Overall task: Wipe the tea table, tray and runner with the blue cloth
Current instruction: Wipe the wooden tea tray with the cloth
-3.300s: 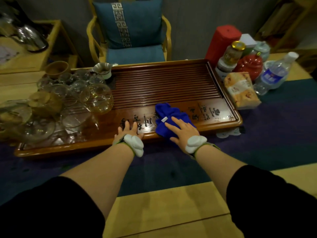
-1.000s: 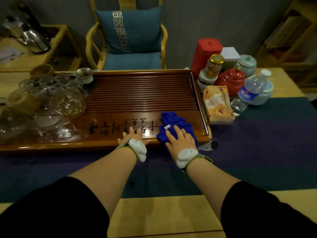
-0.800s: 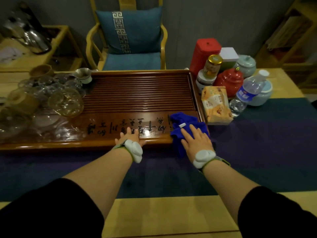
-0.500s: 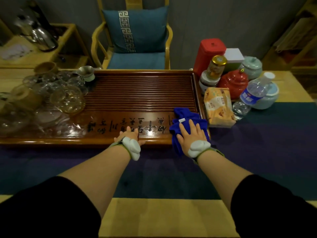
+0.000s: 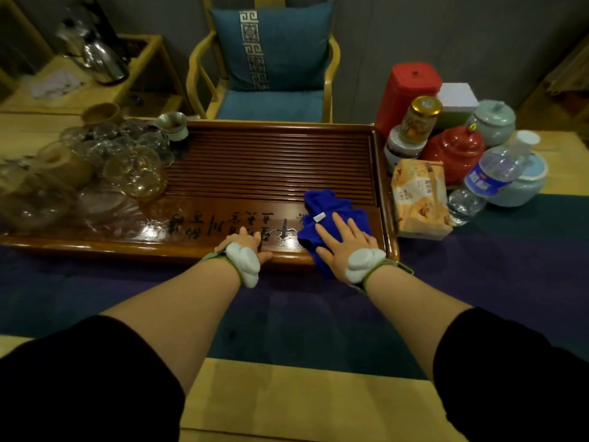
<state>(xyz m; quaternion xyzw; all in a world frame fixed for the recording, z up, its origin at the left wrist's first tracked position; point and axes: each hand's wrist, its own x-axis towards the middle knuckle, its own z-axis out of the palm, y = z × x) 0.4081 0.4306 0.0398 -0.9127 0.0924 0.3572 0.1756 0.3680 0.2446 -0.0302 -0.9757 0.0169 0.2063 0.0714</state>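
Note:
A bunched blue cloth (image 5: 325,204) lies on the front right part of the brown wooden tea tray (image 5: 271,161), hanging a little over its front rim. My right hand (image 5: 345,244) presses flat on the cloth, fingers spread. On the tray's front edge, left of the cloth, my left hand (image 5: 247,244) rests with nothing in it. The tray stands on a dark blue and purple runner (image 5: 494,260), which crosses the light wooden tea table (image 5: 287,400).
Several glass cups and bowls (image 5: 127,161) crowd the tray's left end. Right of the tray stand a red tin (image 5: 406,90), jars, a red pot (image 5: 455,151), a snack pack (image 5: 420,199) and a water bottle (image 5: 490,177). A blue-cushioned chair (image 5: 271,59) stands behind the tray.
My right hand slid the cloth along the tray's front ledge to the right corner, then slightly back left. My left hand stayed on the front edge.

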